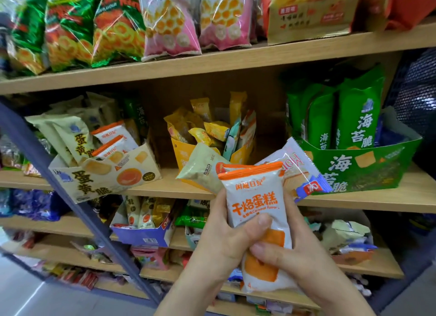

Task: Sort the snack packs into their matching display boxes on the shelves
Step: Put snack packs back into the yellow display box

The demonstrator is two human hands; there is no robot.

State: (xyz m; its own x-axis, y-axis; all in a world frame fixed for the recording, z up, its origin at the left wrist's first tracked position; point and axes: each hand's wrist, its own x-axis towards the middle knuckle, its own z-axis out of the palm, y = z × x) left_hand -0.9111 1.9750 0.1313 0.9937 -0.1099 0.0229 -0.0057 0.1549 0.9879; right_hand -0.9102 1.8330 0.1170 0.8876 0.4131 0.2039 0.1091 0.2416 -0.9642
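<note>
My left hand (221,240) grips a fan of snack packs in front of the shelves. Foremost is a white and orange cake pack (256,202); behind it show a cream pack (203,167) and a white and blue pack (299,171). My right hand (297,261) pinches the lower part of the white and orange pack. On the middle shelf stand a cream egg-yolk display box (103,176) at left, holding two matching white and orange packs (113,138), a yellow display box (186,155) in the middle and a green seaweed display box (361,167) at right.
The top shelf (212,63) carries green, pink and tan snack bags. Below the middle shelf stands a blue display box (144,235) with packs, and loose packs lie on the lower shelves. A dark blue shelf post (77,209) slants across the left. A dark mesh crate (417,91) is at far right.
</note>
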